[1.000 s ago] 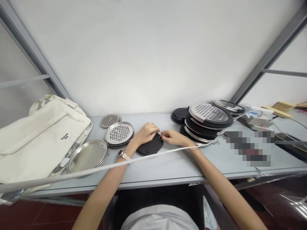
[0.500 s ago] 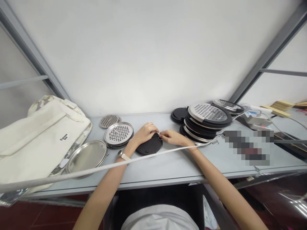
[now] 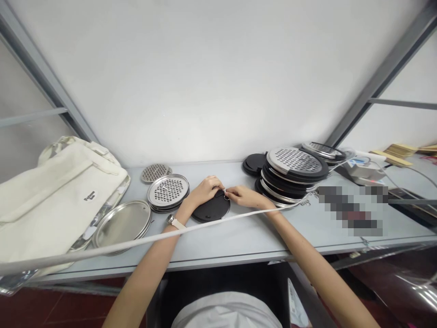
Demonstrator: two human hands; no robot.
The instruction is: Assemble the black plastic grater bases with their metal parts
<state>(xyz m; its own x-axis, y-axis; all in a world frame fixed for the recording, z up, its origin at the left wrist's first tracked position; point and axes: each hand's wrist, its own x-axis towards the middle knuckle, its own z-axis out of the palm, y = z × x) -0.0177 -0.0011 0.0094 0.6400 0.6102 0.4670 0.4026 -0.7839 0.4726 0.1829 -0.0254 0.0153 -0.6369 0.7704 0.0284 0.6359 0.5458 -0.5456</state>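
A left hand [image 3: 206, 191], curled, its hold unclear, and a right hand [image 3: 245, 197], pinching a ring [image 3: 227, 199], meet at a disc [image 3: 210, 209] best kept flat and steady.

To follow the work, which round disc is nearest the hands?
The black disc, with the left hand and right hand at its far edge; other discs lie farther off.

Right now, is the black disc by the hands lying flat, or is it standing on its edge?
Lying flat. The black disc rests on the table, and its broad round face shows upward.
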